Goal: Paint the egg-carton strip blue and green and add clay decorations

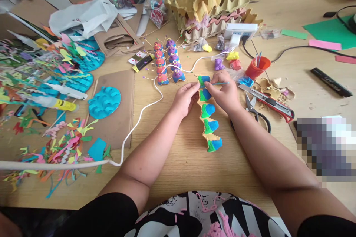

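A strip of egg-carton cups, coated in green and blue, lies lengthwise on the table in front of me. My left hand pinches its left edge near the far end. In my right hand is a thin blue stick-like tool, gripped between the fingers and lying across the far cups. Whether its tip touches the coating is hard to tell. Beyond my hands stand two finished-looking carton strips, one red and blue, the other purple and blue, with pins stuck in them.
Scissors and a red utility knife lie right of my right hand, near an orange cup. A white cable crosses at left by cardboard and paper scraps. Egg trays are stacked behind.
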Available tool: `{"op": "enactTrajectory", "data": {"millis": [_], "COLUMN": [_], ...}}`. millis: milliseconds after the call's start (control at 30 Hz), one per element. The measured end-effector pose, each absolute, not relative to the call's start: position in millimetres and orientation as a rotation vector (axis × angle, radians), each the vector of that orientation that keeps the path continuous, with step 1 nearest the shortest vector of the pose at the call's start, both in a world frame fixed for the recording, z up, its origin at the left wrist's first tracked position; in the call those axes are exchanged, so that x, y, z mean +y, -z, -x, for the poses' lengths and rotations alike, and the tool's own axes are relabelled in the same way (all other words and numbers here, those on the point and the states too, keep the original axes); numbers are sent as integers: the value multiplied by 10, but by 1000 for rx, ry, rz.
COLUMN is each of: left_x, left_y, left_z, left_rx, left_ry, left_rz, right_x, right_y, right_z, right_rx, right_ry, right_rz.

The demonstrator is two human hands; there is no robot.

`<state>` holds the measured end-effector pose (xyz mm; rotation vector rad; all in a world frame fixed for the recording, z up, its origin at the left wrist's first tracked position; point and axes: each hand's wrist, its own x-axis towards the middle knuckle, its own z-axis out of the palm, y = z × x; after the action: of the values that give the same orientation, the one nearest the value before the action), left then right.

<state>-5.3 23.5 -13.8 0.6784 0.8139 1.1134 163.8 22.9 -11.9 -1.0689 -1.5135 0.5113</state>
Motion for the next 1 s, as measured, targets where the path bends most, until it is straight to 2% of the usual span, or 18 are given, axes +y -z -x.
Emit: {"op": "enactTrajectory", "data": {"millis": [533, 1000], "left_x": [214, 223], "left_y": [75, 108], "left_z": [55, 61], "left_rx": [779, 775], "left_ry": [-1118, -1101], "left_rz": [-658, -676], "right_x": [288, 264], "right_y": [173, 137], "right_z": [-1691, -1649], "right_rx": [-1343, -1373], "right_ry": [-663, -588], "right_rz": [1067, 1068]}}
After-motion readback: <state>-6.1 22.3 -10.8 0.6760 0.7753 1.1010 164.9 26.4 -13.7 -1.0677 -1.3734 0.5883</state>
